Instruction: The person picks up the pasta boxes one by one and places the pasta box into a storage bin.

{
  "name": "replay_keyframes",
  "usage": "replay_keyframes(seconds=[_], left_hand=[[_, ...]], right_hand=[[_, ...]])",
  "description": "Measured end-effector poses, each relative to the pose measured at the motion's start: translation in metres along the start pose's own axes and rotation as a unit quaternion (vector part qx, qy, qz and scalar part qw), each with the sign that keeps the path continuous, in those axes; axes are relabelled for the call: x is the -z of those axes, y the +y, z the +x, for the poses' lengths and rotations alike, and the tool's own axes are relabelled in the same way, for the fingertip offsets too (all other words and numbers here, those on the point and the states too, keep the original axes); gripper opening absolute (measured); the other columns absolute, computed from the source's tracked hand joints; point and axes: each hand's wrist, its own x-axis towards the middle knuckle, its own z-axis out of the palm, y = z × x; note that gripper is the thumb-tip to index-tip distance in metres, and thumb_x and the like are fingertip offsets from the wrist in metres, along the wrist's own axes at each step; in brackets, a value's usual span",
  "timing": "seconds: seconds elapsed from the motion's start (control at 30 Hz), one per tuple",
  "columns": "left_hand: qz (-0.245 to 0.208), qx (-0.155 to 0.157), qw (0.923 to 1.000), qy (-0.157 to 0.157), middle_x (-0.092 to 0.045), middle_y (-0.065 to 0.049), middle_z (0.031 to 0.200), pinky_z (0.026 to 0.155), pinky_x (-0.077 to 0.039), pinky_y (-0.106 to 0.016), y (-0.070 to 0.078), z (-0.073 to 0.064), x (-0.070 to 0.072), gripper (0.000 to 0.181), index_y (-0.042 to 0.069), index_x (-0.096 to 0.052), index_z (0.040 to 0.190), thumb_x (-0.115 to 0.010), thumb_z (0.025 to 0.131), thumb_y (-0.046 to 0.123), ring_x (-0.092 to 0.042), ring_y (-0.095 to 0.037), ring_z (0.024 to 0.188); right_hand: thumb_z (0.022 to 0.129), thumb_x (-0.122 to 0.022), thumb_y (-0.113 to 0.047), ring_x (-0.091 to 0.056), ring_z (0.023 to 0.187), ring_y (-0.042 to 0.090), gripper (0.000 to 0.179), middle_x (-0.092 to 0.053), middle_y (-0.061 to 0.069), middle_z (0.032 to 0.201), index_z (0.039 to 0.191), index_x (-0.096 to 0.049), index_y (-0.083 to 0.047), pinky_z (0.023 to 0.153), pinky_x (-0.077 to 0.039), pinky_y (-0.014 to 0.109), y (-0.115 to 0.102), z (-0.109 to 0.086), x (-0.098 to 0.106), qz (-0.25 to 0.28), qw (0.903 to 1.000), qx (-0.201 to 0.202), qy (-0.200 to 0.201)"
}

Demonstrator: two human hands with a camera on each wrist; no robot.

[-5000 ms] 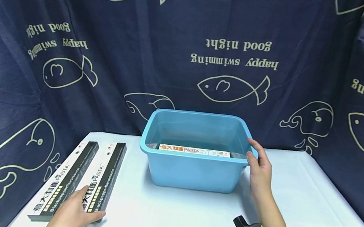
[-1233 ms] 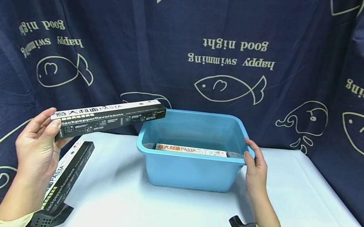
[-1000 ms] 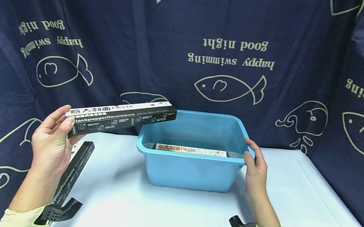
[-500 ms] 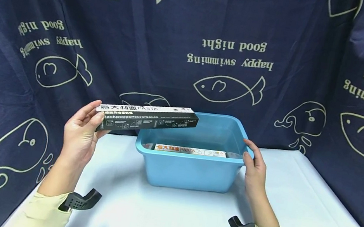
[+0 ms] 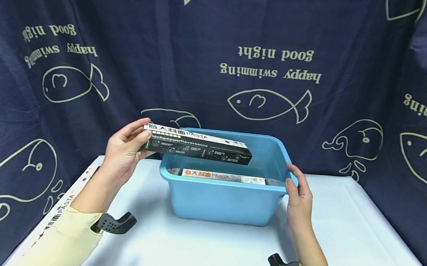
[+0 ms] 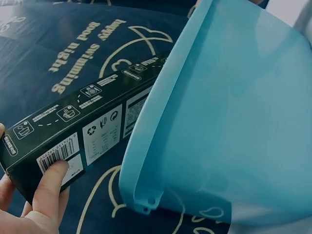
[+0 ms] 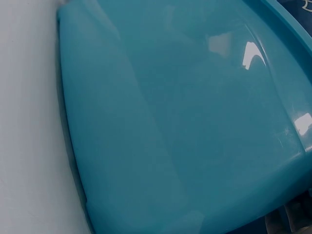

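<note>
My left hand grips the left end of a black and white pasta box. The box is held nearly level, over the left and middle of a blue plastic bin. In the left wrist view, fingers press the barcode side of that pasta box, beside the bin's rim. At the bin's right rim, my right hand pinches the edge between thumb and fingers. Another pasta box, with orange lettering, lies inside the bin near the front wall. The right wrist view holds mostly the bin's outer wall.
One more pasta box lies on the white table at the left, partly hidden by my left forearm. A dark blue curtain with fish drawings hangs close behind the bin and along both sides.
My left hand has picked up the pasta box from the left of the table and carried it rightward over the bin, turning it level. The right hand stays on the rim.
</note>
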Motion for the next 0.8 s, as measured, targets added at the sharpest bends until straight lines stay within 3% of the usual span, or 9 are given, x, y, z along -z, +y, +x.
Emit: replay_keyframes(seconds=[0.27, 0.43, 0.8], left_hand=[[0.063, 0.018, 0.9969, -0.045, -0.051, 0.002, 0.116, 0.082, -0.059, -0.027, -0.004, 0.015, -0.028, 0.048, 0.012, -0.058, 0.139, -0.070, 0.093, 0.009, -0.058, -0.017, 0.111], [0.075, 0.039, 0.9945, -0.061, -0.049, 0.002, 0.115, 0.082, -0.059, -0.027, -0.006, 0.022, -0.043, 0.052, 0.009, -0.054, 0.143, -0.069, 0.093, 0.007, -0.055, -0.017, 0.112], [0.114, 0.085, 0.9865, -0.082, -0.050, 0.000, 0.117, 0.080, -0.060, -0.029, -0.010, 0.040, -0.063, 0.052, 0.013, -0.057, 0.141, -0.073, 0.091, 0.012, -0.054, -0.019, 0.113]], right_hand=[[0.105, -0.043, -0.020, -0.026, 0.152, 0.024, 0.043, -0.033, 0.003, 0.162, 0.147, -0.049, -0.020, 0.124, -0.020, 0.055, 0.000, 0.000, 0.001, -0.005, 1.0000, -0.001, 0.002], [0.104, -0.043, -0.018, -0.028, 0.151, 0.025, 0.043, -0.034, 0.004, 0.162, 0.147, -0.048, -0.018, 0.123, -0.022, 0.055, 0.001, -0.001, 0.001, -0.006, 1.0000, -0.005, 0.002], [0.105, -0.043, -0.021, -0.026, 0.152, 0.026, 0.044, -0.032, 0.004, 0.163, 0.148, -0.047, -0.020, 0.123, -0.022, 0.056, 0.001, 0.000, 0.003, -0.005, 1.0000, -0.005, -0.005]])
